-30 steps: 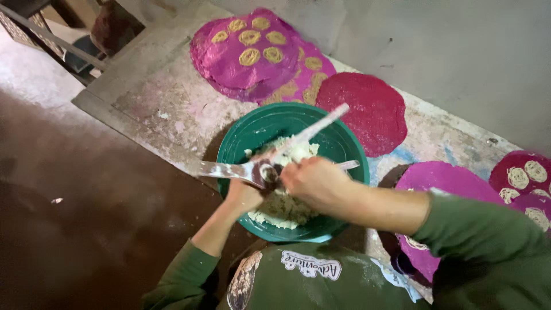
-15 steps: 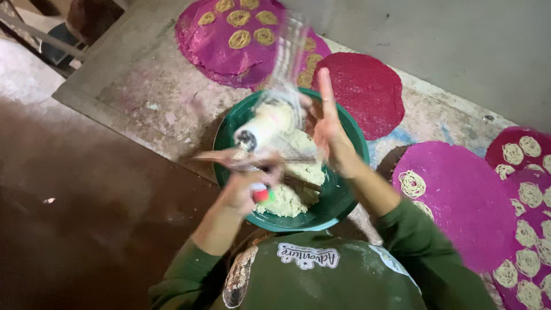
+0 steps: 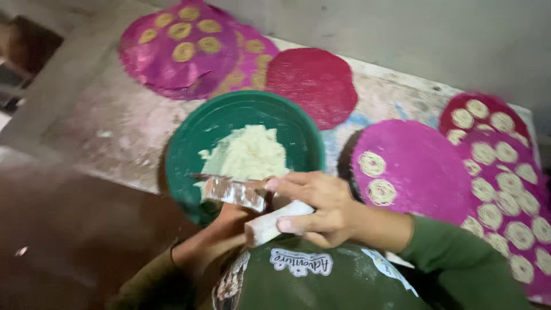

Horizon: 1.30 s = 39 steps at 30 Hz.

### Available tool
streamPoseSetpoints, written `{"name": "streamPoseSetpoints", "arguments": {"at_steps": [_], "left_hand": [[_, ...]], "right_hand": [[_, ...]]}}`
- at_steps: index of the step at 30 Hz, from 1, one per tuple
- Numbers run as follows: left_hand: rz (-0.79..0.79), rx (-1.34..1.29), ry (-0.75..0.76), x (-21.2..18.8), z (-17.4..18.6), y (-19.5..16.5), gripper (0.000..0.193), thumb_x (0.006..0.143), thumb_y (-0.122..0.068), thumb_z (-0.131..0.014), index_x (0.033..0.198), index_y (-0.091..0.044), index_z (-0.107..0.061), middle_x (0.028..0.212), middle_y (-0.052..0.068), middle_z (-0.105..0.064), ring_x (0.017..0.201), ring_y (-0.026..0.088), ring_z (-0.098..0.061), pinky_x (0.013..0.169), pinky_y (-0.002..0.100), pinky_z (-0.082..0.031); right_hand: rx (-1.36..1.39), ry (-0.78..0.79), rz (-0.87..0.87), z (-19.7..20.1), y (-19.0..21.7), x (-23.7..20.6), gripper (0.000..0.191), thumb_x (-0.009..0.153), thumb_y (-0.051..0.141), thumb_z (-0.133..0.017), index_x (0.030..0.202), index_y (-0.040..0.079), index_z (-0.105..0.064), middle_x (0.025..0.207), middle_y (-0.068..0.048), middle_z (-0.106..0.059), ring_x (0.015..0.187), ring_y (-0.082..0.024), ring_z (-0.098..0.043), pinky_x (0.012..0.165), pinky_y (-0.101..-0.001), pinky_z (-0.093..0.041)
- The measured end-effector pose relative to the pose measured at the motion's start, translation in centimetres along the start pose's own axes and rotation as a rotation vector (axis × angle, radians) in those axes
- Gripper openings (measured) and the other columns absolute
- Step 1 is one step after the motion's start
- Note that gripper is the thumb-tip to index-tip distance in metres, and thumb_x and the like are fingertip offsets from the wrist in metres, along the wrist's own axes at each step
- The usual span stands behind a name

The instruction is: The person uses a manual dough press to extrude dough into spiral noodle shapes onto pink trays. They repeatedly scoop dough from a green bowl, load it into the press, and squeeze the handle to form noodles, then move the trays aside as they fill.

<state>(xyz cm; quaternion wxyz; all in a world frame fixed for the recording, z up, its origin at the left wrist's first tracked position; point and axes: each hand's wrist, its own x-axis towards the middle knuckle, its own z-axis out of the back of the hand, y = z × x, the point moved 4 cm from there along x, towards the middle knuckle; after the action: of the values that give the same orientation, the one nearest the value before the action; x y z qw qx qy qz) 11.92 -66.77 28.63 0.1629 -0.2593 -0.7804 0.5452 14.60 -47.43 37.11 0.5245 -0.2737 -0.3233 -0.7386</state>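
Head view, looking straight down: a green bowl (image 3: 244,152) with a heap of pale dough (image 3: 247,154) is parked on the stained tabletop (image 3: 109,135), and both hands are bunched at its 6 o'clock rim. The right hand (image 3: 313,206) is closed around a pale, dough-smeared cylinder (image 3: 275,223), fingers wrapped over the top of it. The left hand (image 3: 229,224) comes up from underneath and is mostly hidden, so whether it's gripping can't really be told, but it sits right under a shiny metal press piece (image 3: 232,192) that lies across the near edge of the bowl, touching the dough heap's lower side. Round the bowl, flat cloth-covered mats are laid out: a magenta mat (image 3: 178,49) at 11 o'clock with yellowish spiral coils on it, a bare dark red mat (image 3: 313,83) at 1 o'clock just beside the bowl, and a pink mat (image 3: 413,166) at 3 o'clock with only two coils (image 3: 376,178) near its left edge. More coil-filled mats are stacked at the far right. Judging by all that, the step in hand looks like loading or reassembling the press over the bowl, with the plunger part held ready. The next move would probably call for the cylinder to be lined up squarely with the metal piece and kept over the bowl so loose dough drops back in, not onto the tabletop. Everything's a bit motion-blurred, so finer details of the press can't be made out.
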Motion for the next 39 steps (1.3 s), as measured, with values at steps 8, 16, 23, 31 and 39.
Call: {"name": "streamPoseSetpoints", "arguments": {"at_steps": [8, 16, 23, 31, 39], "left_hand": [[0.092, 1.008, 0.233, 8.4, -12.9, 1.6, 0.047, 0.084, -0.026, -0.084, 0.126, -0.013, -0.066, 0.125, 0.009, -0.068, 0.116, 0.019, -0.062, 0.099, 0.035, -0.050], [-0.134, 0.826, 0.145, 20.4, -26.3, 8.5, 0.065, 0.075, -0.030, -0.081, 0.132, -0.005, -0.060, 0.130, 0.016, -0.065, 0.124, 0.026, -0.062, 0.106, 0.038, -0.049], [-0.071, 0.850, -0.427, 35.6, -28.1, 23.0, 0.050, 0.099, -0.029, -0.070, 0.136, 0.003, -0.059, 0.136, 0.029, -0.052, 0.126, 0.038, -0.051, 0.108, 0.045, -0.044], [0.183, -0.062, -0.267, 34.6, -28.9, 29.7, 0.035, 0.101, -0.009, -0.048, 0.134, -0.002, -0.059, 0.125, 0.014, -0.068, 0.108, 0.024, -0.066, 0.091, 0.039, -0.056], [0.330, -0.019, -0.283, 20.7, -29.8, 34.9, 0.038, 0.100, -0.007, -0.051, 0.137, -0.001, -0.044, 0.131, 0.016, -0.062, 0.107, 0.027, -0.069, 0.087, 0.042, -0.064]], "right_hand": [[0.505, -0.174, -0.552, 10.1, 0.7, -11.5, 0.085, 0.111, 0.052, -0.063, 0.169, 0.013, -0.015, 0.175, -0.018, -0.020, 0.162, -0.033, -0.023, 0.132, -0.0469, -0.024], [0.885, 0.046, -1.356, 21.4, 2.3, -35.3, 0.109, 0.083, 0.041, -0.084, 0.166, 0.004, -0.023, 0.144, -0.022, -0.053, 0.121, -0.032, -0.063, 0.102, -0.0525, -0.053], [0.746, -0.609, -1.336, 31.3, 7.3, -45.9, 0.082, 0.079, 0.006, -0.074, 0.148, 0.000, -0.031, 0.137, -0.024, -0.056, 0.130, -0.036, -0.059, 0.113, -0.0499, -0.045], [0.653, -0.736, -1.315, 33.7, 9.9, -51.8, 0.077, 0.083, 0.005, -0.069, 0.151, -0.001, -0.032, 0.135, -0.024, -0.056, 0.130, -0.038, -0.059, 0.111, -0.0502, -0.045], [0.636, -0.575, -1.370, 31.7, 6.3, -50.9, 0.076, 0.085, 0.015, -0.072, 0.147, -0.004, -0.034, 0.130, -0.018, -0.061, 0.126, -0.027, -0.060, 0.107, -0.0413, -0.048]]}}
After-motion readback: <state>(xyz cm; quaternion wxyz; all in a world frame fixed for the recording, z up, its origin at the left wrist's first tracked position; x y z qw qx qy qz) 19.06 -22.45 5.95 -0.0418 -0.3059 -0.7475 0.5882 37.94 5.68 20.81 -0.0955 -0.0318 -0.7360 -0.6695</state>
